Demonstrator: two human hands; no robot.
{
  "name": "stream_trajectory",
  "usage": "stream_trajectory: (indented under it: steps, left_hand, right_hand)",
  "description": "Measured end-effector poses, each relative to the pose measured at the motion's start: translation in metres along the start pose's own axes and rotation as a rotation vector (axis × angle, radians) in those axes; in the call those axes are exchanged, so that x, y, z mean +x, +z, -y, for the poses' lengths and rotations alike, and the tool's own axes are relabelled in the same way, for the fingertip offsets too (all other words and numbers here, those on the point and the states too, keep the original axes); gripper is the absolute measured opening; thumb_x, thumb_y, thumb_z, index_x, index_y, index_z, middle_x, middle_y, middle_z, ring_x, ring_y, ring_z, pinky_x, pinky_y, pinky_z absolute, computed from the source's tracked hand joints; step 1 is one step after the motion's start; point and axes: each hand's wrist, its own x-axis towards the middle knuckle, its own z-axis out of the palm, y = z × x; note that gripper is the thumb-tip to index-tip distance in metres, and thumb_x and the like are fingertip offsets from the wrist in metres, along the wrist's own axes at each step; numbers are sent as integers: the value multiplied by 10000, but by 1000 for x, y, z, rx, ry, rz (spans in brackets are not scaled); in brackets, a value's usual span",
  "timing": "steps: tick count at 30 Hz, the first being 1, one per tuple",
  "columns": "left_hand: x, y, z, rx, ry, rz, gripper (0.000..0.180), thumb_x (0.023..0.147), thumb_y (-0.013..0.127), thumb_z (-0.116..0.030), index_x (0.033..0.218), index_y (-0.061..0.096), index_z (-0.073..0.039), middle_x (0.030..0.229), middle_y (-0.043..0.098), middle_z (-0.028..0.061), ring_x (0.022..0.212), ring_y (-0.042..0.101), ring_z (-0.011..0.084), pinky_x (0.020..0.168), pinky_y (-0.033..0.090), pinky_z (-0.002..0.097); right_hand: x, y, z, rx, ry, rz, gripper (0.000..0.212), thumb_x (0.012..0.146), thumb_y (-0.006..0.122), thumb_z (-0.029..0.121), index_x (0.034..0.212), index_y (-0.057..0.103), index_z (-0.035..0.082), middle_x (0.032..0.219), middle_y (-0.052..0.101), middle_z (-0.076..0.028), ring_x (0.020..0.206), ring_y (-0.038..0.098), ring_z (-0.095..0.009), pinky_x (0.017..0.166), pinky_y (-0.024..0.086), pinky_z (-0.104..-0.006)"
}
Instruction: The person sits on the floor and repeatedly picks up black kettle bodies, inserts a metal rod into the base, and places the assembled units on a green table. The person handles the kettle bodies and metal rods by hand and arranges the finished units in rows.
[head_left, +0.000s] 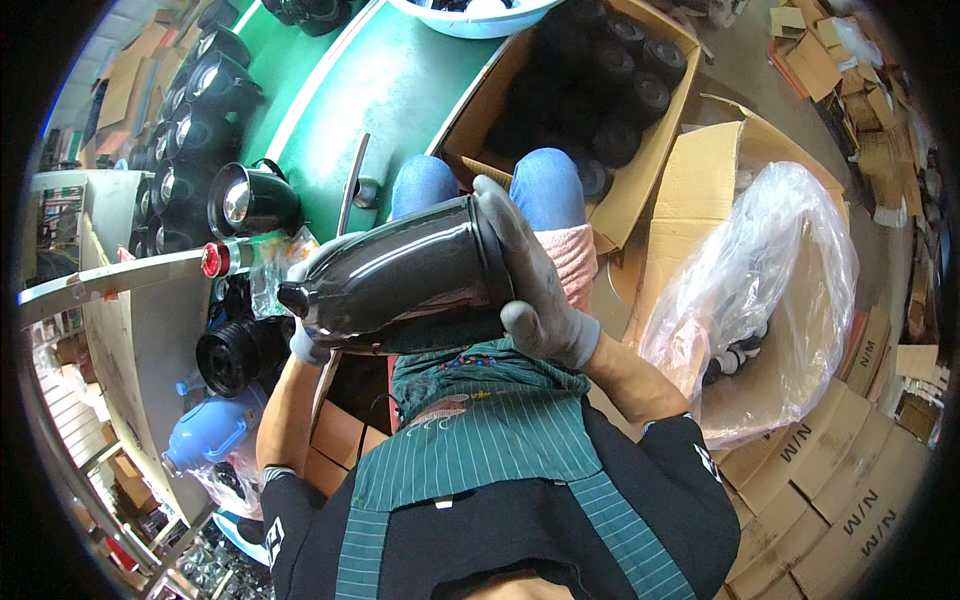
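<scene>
A glossy black jug (400, 280) lies on its side across the space over my lap, its narrow spout end pointing left and its wide end right. My left hand (308, 345), in a grey glove, grips the spout end; part of the fingers is behind the jug. At the wide end my right hand (545, 305), gloved too, is closed round the rim, with the thumb on the near side and the fingers stretched along the far side. Both hands hold the jug between them.
Beyond my knees stands a cardboard box (665, 150) of black round parts. To the right is an open carton lined with a clear plastic bag (775, 260). Black jugs (250, 200) stand on a green surface at left, near a clear bottle with a red cap (215, 260) and a blue jug (210, 432).
</scene>
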Motion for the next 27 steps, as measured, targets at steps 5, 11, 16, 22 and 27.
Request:
stream_trajectory:
  steps: [5,11,16,22,27]
  left_hand:
    - [10,15,-57,231,259,24,460,891,805,-181,1280,761,61,1222,790,195,1106,766,280,1030,575,395]
    - [20,23,-96,786,636,283,530,835,750,-148,1356,745,-55,1302,769,198,1081,787,381,925,619,441]
    - [1,50,-48,659,662,59,610,813,779,-134,1408,700,-23,1378,727,215,1181,754,363,1001,599,468]
    - [-10,41,61,620,539,330,710,772,808,-76,1465,655,-55,1485,651,194,1364,627,402,1187,469,558]
    - [89,27,147,979,59,-380,729,984,765,-364,1555,519,17,1482,585,304,1323,597,461,1139,476,511]
  right_hand:
    - [0,15,12,693,405,-175,713,1207,258,478,1738,192,6,1769,313,-161,1642,296,-251,1356,177,-389]
    - [-12,6,-36,590,917,-122,685,1218,261,487,1668,360,-19,1649,490,-141,1521,451,-200,1309,312,-334]
    - [11,-29,-39,459,769,-147,609,1175,431,436,1553,555,-26,1458,664,-97,1359,607,-192,1226,429,-345]
    - [52,-41,-19,-490,376,462,624,882,813,436,1372,709,64,1340,699,-215,1252,674,-380,1100,515,-455]
    - [12,18,-38,-549,271,419,705,895,804,474,1469,652,95,1459,639,-224,1358,616,-409,1157,487,-476]
